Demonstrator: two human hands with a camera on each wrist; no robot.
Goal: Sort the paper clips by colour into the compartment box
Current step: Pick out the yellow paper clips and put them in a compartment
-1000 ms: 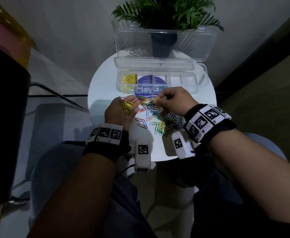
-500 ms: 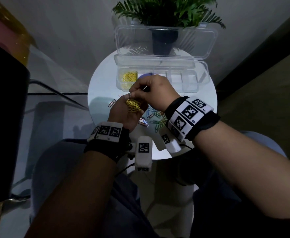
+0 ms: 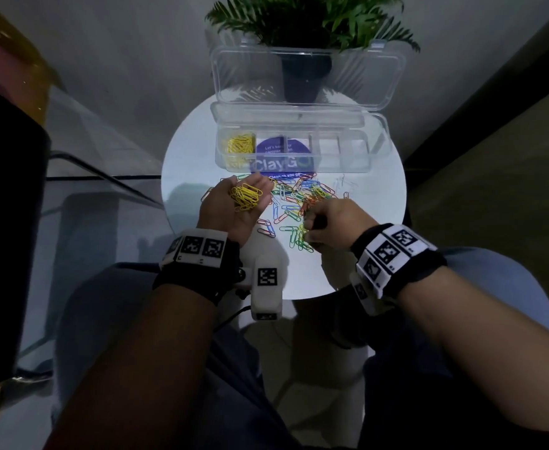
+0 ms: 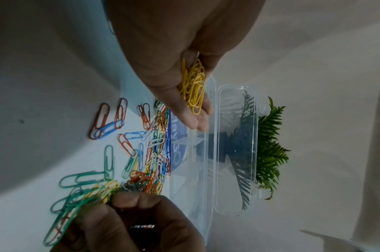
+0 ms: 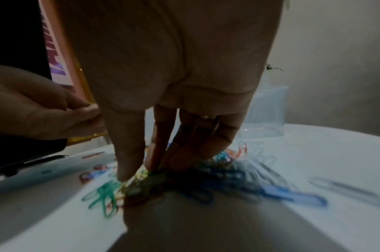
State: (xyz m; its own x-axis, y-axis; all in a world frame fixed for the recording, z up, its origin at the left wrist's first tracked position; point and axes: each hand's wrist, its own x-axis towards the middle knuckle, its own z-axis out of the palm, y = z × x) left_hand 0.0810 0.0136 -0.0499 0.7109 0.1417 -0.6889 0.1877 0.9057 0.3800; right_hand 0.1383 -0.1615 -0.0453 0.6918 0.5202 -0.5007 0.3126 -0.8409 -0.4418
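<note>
My left hand (image 3: 250, 193) lies palm up over the table's left side, and a heap of yellow clips (image 3: 245, 198) rests in its cupped palm (image 4: 197, 119). A mixed pile of coloured clips (image 3: 299, 196) lies on the white round table (image 3: 373, 222) in front of the clear compartment box (image 3: 299, 167). More yellow clips (image 3: 240, 145) fill its leftmost compartment; the others look bare. My right hand (image 3: 312, 227) reaches down into the pile's near edge, where its thumb and forefinger (image 5: 141, 170) pinch at a yellow clip (image 4: 111, 186).
The box's clear lid (image 3: 305, 76) stands open at the back, against a potted plant (image 3: 305, 21). A purple round sticker (image 3: 279, 151) shows through the box floor. A few loose clips (image 3: 343, 183) lie right of the pile. A glass table (image 3: 81, 151) stands to the left.
My right hand has left the left palm and dropped back right and nearer, into the pile. The left hand stayed put with its palm showing the yellow heap.
</note>
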